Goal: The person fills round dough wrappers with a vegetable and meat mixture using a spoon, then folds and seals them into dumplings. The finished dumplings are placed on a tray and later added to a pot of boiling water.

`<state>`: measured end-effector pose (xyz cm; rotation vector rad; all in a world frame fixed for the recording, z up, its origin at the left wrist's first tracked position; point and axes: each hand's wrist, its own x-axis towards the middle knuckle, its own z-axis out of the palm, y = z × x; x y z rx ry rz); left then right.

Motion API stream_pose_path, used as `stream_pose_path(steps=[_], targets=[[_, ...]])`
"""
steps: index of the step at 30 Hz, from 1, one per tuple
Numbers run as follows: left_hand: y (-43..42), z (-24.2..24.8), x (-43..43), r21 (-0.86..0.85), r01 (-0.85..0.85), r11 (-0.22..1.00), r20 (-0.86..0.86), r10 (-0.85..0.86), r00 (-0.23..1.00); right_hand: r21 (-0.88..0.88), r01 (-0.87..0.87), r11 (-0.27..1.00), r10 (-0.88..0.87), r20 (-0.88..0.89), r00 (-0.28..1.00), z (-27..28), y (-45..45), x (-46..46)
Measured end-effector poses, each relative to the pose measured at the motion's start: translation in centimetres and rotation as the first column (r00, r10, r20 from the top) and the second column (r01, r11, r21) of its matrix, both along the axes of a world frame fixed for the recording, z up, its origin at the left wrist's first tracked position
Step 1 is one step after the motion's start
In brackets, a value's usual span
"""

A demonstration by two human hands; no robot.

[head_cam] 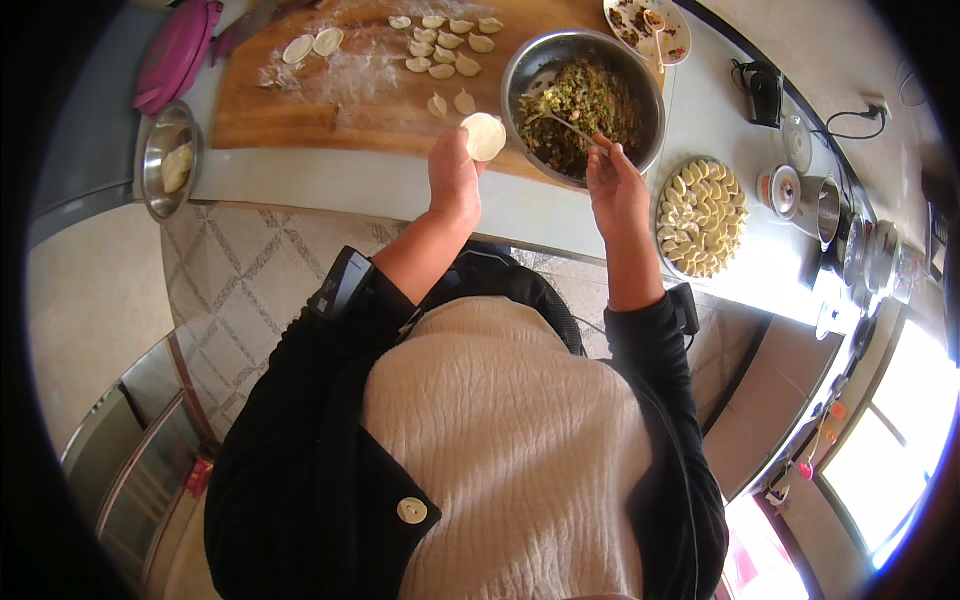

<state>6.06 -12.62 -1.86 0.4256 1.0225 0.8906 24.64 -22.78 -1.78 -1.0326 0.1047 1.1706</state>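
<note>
A round, flat dough wrapper [486,138] rests on the fingers of my left hand [454,176], over the front edge of the wooden board [285,129]. My right hand [619,187] grips the handle of a metal spoon [574,129], whose bowl end sits in the chopped filling [600,94] inside a large steel bowl [512,127]. Folded dumplings [444,55] lie in loose rows on the floured board, with two nearer my left hand. Two flat wrappers [313,46] overlap or nearly touch farther left on the board.
A round tray packed with dumplings [701,217] is at the right. Behind the bowl stands a plate [679,45] with a spoon on it. A steel bowl with dough [178,166] sits at the counter's left edge. Jars, a pot [817,210] and a black appliance [765,94] line the right side.
</note>
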Motion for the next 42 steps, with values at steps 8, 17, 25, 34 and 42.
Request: stream_pose_path(steps=[8,17,25,34,42], targets=[[2.4,0.9,4.0,-0.156,0.205,0.966,0.166,-0.178,0.970,0.139,0.095,0.986,-0.098,0.015,0.995,3.7,-2.9,-0.5],[2.0,1.2,6.7,-0.311,0.268,0.912,0.311,-0.168,0.935,-0.061,-0.031,0.998,0.068,0.871,0.486,3.9,-4.5,-3.7],[2.7,1.2,5.6,-0.343,0.201,0.918,0.280,-0.105,0.954,-0.220,-0.103,0.970,0.144,0.861,-0.487,3.3,-5.9,-4.2],[1.9,-0.1,-0.5,-0.187,0.211,0.959,0.246,-0.163,0.956,-0.247,-0.060,0.967,0.239,0.801,0.549,4.1,-7.0,-3.1],[-0.7,-2.1,-1.0,-0.348,0.170,0.922,0.049,-0.163,0.985,-0.261,-0.161,0.952,0.300,0.682,0.666,2.3,-4.0,-3.6]])
